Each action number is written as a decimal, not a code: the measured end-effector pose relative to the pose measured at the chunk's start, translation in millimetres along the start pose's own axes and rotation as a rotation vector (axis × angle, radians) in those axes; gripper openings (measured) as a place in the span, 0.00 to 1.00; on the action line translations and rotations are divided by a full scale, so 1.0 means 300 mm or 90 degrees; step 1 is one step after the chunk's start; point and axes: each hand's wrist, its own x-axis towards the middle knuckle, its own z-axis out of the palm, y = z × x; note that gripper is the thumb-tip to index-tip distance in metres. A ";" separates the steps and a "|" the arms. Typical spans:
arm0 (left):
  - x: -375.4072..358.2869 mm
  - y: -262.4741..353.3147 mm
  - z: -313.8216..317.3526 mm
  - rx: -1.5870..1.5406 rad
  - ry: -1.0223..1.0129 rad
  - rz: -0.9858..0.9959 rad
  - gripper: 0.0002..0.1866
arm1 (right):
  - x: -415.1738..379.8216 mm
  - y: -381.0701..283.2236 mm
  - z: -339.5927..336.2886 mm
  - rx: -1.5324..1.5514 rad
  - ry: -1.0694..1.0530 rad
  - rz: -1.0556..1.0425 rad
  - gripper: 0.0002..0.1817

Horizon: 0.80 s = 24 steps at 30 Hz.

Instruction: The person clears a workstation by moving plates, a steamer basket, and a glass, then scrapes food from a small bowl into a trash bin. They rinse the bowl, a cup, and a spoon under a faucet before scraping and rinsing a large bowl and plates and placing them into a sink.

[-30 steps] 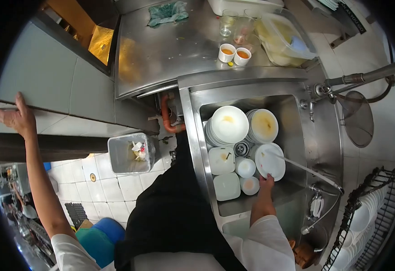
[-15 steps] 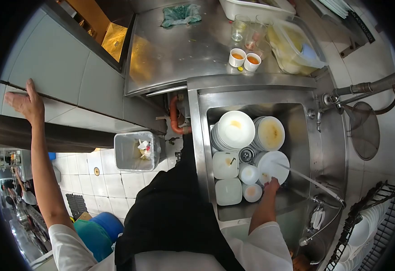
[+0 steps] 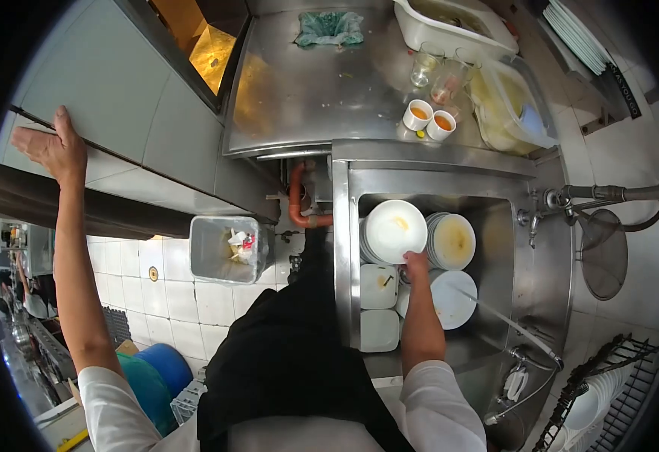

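My right hand (image 3: pixel 415 265) reaches into the steel sink (image 3: pixel 348 294), its fingers closed on the near rim of a round white plate (image 3: pixel 394 230) with a yellow smear. That plate tops a stack. To its right is another stack, topped by a stained plate (image 3: pixel 451 242). Closer to me, a stream from the tap (image 3: pixel 548 352) falls on a white plate (image 3: pixel 456 301). Square dishes (image 3: pixel 379 330) sit along the sink's left side; my forearm hides part of the smaller bowls. My left hand (image 3: pixel 56 153) lies open against a tiled ledge, holding nothing.
Two white cups (image 3: pixel 441 126) with orange contents, glasses (image 3: pixel 424 69) and plastic tubs (image 3: pixel 516 109) stand on the steel counter (image 3: pixel 299 113). A lined bin (image 3: pixel 207 248) stands on the floor to the left. A dark rack (image 3: pixel 608 407) holds plates at lower right.
My right hand has moved away from the plate under the stream to the rim of the smeared plate at the far left stack. My left hand stays on the ledge; the view has shifted slightly.
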 end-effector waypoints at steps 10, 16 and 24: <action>0.003 0.092 -0.032 -0.147 -0.022 -0.108 0.51 | 0.008 0.016 0.032 -0.130 0.034 -0.171 0.33; 0.001 0.117 -0.053 -0.144 -0.045 -0.109 0.52 | 0.010 0.069 0.042 -0.073 -0.010 0.193 0.27; -0.019 0.096 -0.025 -0.207 -0.052 -0.114 0.52 | -0.078 0.023 -0.001 0.153 0.028 0.086 0.27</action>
